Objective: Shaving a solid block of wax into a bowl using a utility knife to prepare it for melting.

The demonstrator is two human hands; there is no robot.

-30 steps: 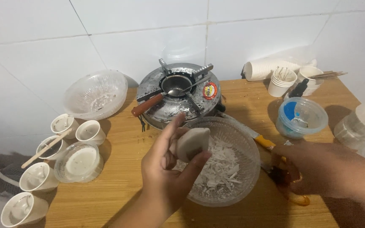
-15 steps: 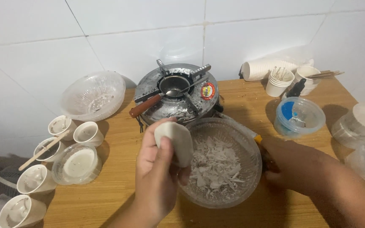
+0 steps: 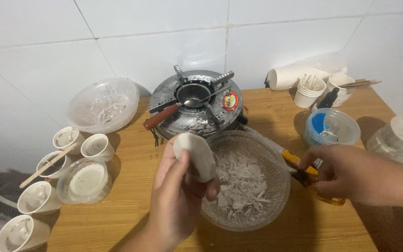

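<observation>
Gripping white wax block (image 3: 196,156) in left hand (image 3: 178,196) above left rim of glass bowl (image 3: 276,196), so shavings (image 3: 241,179) collect inside; right hand (image 3: 350,175) closed on yellow-handled knife (image 3: 299,163) right of bowl.

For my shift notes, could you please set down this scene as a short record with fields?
left hand: holds a white wax block over the clear bowl's rim
right hand: on an orange-handled tool lying on the wooden table
clear bowl: holds white wax shavings
stove: spoon in a small pot
left edge: white cups
</observation>
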